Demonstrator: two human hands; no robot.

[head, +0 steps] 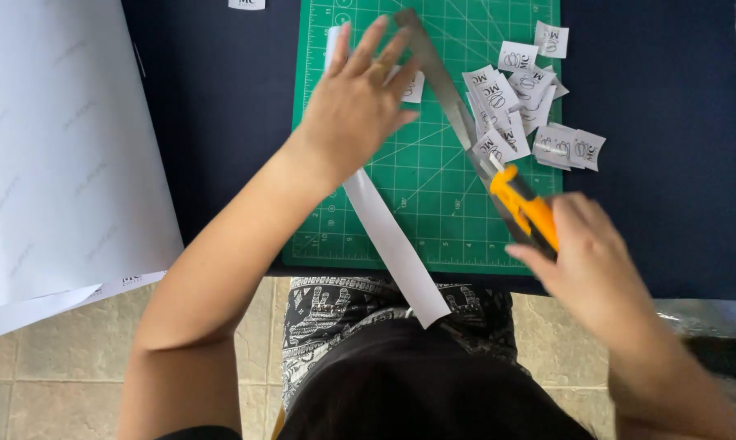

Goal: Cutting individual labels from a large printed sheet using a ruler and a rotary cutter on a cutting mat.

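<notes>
Two hands at work on a green cutting mat.

Left hand [358,102] lies flat with fingers spread, pressing on a metal ruler [445,94] and a long white paper strip [388,236]; the strip runs diagonally down the mat [433,204] and hangs past its near edge over the person's lap. Right hand [588,265] is closed around a yellow utility knife [524,204], whose tip sits against the ruler's lower end. A heap of small printed paper cuttings [527,102] lies on the mat's right side, just beside the ruler. Large white sheets [58,147] rest at far left on the dark table [221,106], well apart from the mat.
</notes>
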